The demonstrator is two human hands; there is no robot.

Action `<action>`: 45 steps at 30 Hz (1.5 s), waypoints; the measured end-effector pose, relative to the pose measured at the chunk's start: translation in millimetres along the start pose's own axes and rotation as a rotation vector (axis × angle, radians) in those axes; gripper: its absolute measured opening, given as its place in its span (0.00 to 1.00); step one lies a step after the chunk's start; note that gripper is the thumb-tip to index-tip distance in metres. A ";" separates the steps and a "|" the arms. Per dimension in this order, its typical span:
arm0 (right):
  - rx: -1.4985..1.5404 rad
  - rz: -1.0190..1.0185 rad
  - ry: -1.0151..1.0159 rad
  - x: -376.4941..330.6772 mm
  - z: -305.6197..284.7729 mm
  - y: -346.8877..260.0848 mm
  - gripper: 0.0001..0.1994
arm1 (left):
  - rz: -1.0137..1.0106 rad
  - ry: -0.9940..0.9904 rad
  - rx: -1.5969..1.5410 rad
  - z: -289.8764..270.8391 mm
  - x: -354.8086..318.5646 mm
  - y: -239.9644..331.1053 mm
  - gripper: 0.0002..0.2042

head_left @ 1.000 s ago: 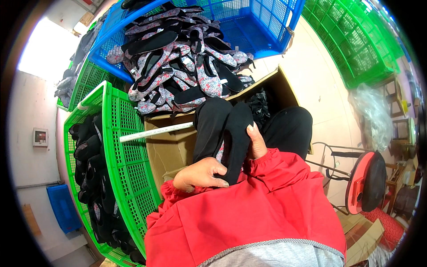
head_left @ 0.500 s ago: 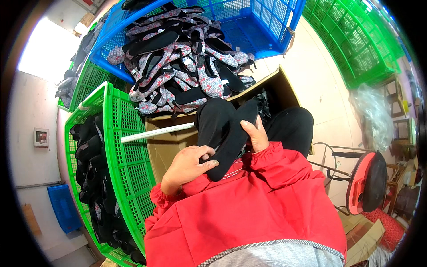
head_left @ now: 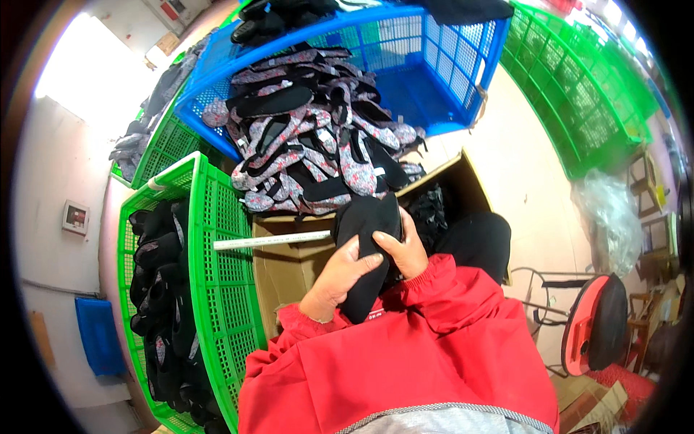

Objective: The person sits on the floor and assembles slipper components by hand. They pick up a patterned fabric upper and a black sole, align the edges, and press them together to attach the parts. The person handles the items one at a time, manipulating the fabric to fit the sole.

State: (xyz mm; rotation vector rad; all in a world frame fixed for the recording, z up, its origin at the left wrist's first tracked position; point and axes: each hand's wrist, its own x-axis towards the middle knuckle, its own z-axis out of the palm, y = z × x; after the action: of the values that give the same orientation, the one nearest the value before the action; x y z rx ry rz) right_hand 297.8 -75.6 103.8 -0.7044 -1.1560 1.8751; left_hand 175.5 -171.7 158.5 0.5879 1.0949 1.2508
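Sole up above my lap, a black-soled shoe (head_left: 365, 293) is gripped between both hands. My left hand (head_left: 334, 281) closes on its near left side, the thumb lying across the sole. Farther up, my right hand (head_left: 407, 254) clasps the right edge, with its thumb also pressed on the sole. The shoe's upper is hidden beneath. Beyond my knees lies a heap of floral cloth shoes (head_left: 354, 163) with black soles, spilling from a tipped blue crate (head_left: 441, 94).
A green crate (head_left: 225, 278) of dark shoes stands at left. A white pipe (head_left: 271, 241) reaches from it over a cardboard box (head_left: 285, 278) holding a black plastic bag (head_left: 428, 217). Green crates (head_left: 571, 87) and a toppled red-and-black stool (head_left: 576, 334) are at right.
Both hands and the shoe have shifted, and the hands are closer together. My left hand has moved up along the shoe, and both thumbs now press on the sole. The view has tilted upward.
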 end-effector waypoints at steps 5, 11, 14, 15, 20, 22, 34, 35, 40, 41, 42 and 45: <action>0.156 0.038 -0.014 -7.0 5.4 -11.9 0.36 | 0.085 -0.054 0.321 -4.1 -1.3 2.6 0.23; 0.274 0.036 0.156 -2.0 -3.2 -15.8 0.29 | 0.208 0.139 1.309 19.7 -13.0 16.7 0.13; 0.217 0.079 0.216 3.9 -13.0 -21.3 0.24 | 0.446 0.074 1.365 12.8 -17.4 -1.0 0.13; 0.190 0.101 0.195 5.9 -19.6 -20.9 0.21 | 0.454 0.010 1.403 11.7 -17.6 -3.3 0.12; 0.119 0.048 0.185 7.1 -31.3 -12.7 0.11 | 0.533 0.117 1.264 7.5 -11.7 -10.1 0.09; 0.093 -0.025 0.237 1.4 -25.0 -13.5 0.09 | 0.386 0.162 1.093 16.9 -11.4 -6.4 0.08; 0.009 -0.216 0.202 -20.5 -18.4 -0.4 0.11 | -0.064 0.028 -0.589 11.5 10.1 -42.7 0.09; 0.019 -0.218 0.212 -21.7 -19.0 3.2 0.10 | -0.091 0.069 -0.543 12.0 12.3 -43.3 0.12; 0.019 -0.201 0.228 -24.0 -26.0 19.2 0.10 | -0.114 0.176 -0.404 17.2 16.6 -44.8 0.18; 0.011 -0.199 0.218 -24.1 -26.7 20.1 0.10 | -0.090 0.191 -0.377 18.3 15.5 -46.1 0.18; 0.023 -0.192 0.206 -24.1 -26.2 17.9 0.10 | -0.066 0.188 -0.364 18.7 15.8 -48.0 0.18; 0.010 -0.164 0.180 -24.7 -24.2 7.9 0.10 | -0.030 0.183 -0.326 16.6 17.7 -54.0 0.18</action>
State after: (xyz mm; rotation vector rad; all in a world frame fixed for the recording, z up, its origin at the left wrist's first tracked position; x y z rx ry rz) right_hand 326.9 -87.7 87.5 -0.7340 -1.0562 1.6444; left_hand 213.5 -166.2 113.5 0.2116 1.0160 1.4409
